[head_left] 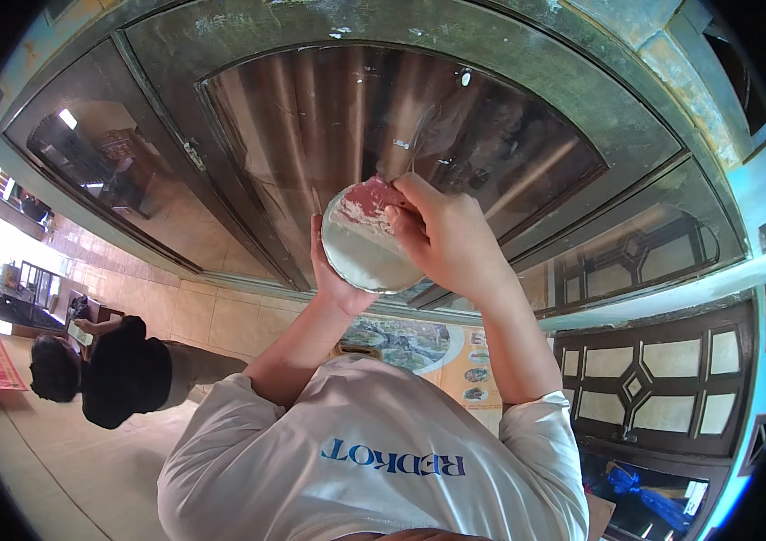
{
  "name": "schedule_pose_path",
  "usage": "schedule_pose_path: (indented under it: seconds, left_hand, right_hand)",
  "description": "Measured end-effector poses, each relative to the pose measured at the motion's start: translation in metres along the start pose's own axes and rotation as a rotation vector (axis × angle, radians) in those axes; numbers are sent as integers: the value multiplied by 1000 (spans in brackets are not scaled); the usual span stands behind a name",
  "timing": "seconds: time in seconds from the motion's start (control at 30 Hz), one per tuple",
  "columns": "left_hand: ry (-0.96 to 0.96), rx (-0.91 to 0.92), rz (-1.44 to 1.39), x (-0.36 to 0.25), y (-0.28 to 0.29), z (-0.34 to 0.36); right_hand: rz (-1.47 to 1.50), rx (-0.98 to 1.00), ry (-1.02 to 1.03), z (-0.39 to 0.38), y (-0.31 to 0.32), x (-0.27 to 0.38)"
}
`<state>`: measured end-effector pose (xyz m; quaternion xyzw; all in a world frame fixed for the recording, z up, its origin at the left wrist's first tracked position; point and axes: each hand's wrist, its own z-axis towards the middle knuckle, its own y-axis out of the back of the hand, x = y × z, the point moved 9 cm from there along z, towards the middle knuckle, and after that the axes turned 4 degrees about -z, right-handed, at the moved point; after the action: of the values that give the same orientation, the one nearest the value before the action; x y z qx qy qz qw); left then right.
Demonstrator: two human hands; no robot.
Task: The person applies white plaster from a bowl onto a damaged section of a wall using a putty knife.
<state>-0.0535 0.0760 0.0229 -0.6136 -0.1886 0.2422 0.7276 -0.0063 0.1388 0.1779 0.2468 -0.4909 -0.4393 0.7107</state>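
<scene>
My left hand (340, 287) supports a round, shallow tub (367, 263) from its left side and underneath, fingers curled up along its edge. White paste fills what I can see of the tub. In my right hand (444, 233) a flat reddish scraper (372, 197) is pinched between thumb and fingers. Streaks of white paste cover part of the scraper's face. It lies over the far part of the tub, tilted; whether its lower edge touches the paste I cannot tell.
Close in front stands a dark wooden frame (527, 77) with glass panes (329, 117) and scattered white spots. At the left a person in a black top (131, 371) stands on the tiled floor (212, 316). A panelled door (662, 379) is at the right.
</scene>
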Motion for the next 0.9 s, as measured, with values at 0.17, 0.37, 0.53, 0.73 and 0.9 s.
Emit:
schedule_pose_path:
  seconds: [0.17, 0.37, 0.53, 0.73, 0.9]
  left_hand:
    - [49, 30, -82, 1, 4, 0]
    - [79, 18, -129, 4, 8, -2]
    - [97, 52, -124, 5, -2, -7]
    - [52, -31, -121, -1, 9, -10]
    - [68, 8, -153, 1, 3, -14]
  right_hand:
    - [-38, 70, 0, 2, -6, -2]
    - [85, 143, 127, 4, -8, 2]
    - [113, 169, 145, 7, 0, 1]
    - [96, 212, 204, 7, -5, 10]
    - [126, 296, 250, 8, -1, 13]
